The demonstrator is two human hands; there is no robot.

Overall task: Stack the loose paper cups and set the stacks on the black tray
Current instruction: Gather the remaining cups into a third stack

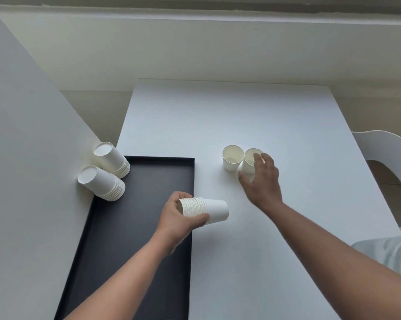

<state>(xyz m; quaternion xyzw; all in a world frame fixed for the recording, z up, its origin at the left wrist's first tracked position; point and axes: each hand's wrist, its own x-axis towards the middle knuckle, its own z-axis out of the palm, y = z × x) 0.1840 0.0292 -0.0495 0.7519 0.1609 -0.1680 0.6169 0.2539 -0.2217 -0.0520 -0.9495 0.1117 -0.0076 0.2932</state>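
With two stacks [107, 172] already sitting on the black tray [148, 204], I'm gripping a third stack [203, 210] in my left hand [178, 218] beside it, my spread right hand [261, 179] reaching the last two loose cups [233, 158].

2 stacks [105, 172] on tray's [135, 239] far-left corner, 2 loose cups [241, 159] on table [252, 116] right of tray

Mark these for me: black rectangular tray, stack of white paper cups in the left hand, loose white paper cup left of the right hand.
black rectangular tray [146, 181], head view, bare floor.
stack of white paper cups [214, 210], head view, side wall.
loose white paper cup [232, 164], head view, outer wall.
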